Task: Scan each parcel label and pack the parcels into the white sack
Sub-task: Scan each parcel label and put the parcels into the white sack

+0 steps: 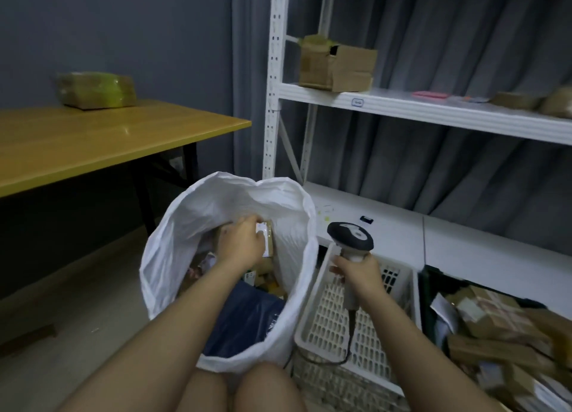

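Observation:
The white sack point(173, 244) stands open on the floor in front of me. Inside its mouth my left hand point(240, 241) grips a small brown parcel point(268, 240) with a white label. Several other parcels and a dark blue mailer bag point(247, 315) lie in the sack below it. To the right of the sack, my right hand point(359, 271) holds the handle of a barcode scanner point(351, 237). The scanner's head sits above a white plastic basket point(312, 291), and its cable hangs down into the basket.
A dark crate point(428, 291) full of brown parcels point(495, 328) sits at the lower right. White metal shelving point(402, 105) behind holds cardboard boxes point(335, 66). A yellow table point(93, 142) at the left carries a green-taped parcel point(96, 90). My knees are at the bottom edge.

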